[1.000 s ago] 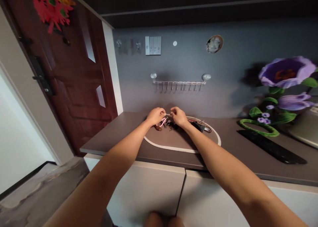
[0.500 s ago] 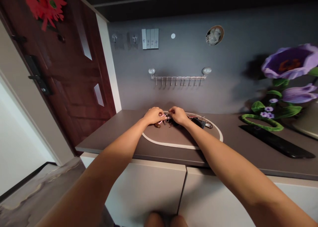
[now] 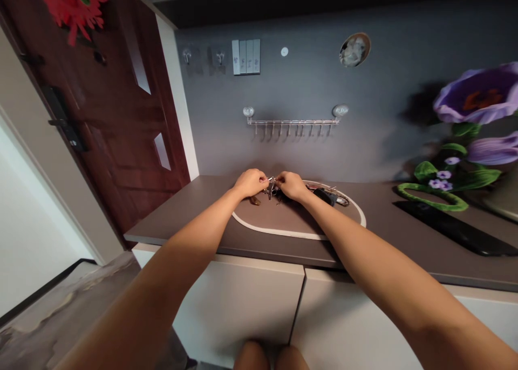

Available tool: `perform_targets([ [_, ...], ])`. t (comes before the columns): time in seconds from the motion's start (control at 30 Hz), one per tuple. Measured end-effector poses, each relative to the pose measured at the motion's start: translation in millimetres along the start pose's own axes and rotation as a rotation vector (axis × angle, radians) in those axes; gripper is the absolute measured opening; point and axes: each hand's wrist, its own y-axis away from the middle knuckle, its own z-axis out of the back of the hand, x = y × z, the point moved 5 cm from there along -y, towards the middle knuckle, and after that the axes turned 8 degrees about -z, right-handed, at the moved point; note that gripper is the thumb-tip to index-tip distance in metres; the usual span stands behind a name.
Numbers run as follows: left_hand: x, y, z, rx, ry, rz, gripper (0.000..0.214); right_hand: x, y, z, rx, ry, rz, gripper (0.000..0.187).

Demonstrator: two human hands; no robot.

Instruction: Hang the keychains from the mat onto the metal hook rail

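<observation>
Both hands are close together over an oval, white-rimmed mat (image 3: 279, 232) on the brown counter. My left hand (image 3: 250, 183) is closed in a pinch on a small bunch of keys (image 3: 271, 185) with metal rings. From the other side, my right hand (image 3: 290, 185) pinches at the same bunch, its fingertips near the ring. Below the left fingers lies a small brown object (image 3: 254, 200). Right of my right hand rest a black item (image 3: 325, 196) and a metal ring (image 3: 342, 201), partly covered by my wrist. Fine details between the fingertips are too small to make out.
A clear rail with several hooks (image 3: 293, 123) is fixed to the wall behind the hands. On the right stand purple artificial flowers (image 3: 477, 100) beside a long black object (image 3: 457, 227). A dark red door (image 3: 121, 116) is at the left, with white cabinet doors (image 3: 243, 305) below the counter.
My hands have risen slightly and hold the keys a little higher between them. The pink piece near my left fingers no longer shows. The view has tilted slightly.
</observation>
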Motion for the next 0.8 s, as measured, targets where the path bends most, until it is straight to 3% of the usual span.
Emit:
perform_targets([
  [0.47,3.4,-1.1,13.5,-0.131,-0.027,0.001,0.024,17.9,10.7,9.1,-0.036,-0.141,0.105,0.016],
  [0.8,-2.0,-0.7,23.1,-0.168,0.009,-0.044,0.026,17.4,8.5,14.3,-0.174,-0.154,0.209,0.012],
])
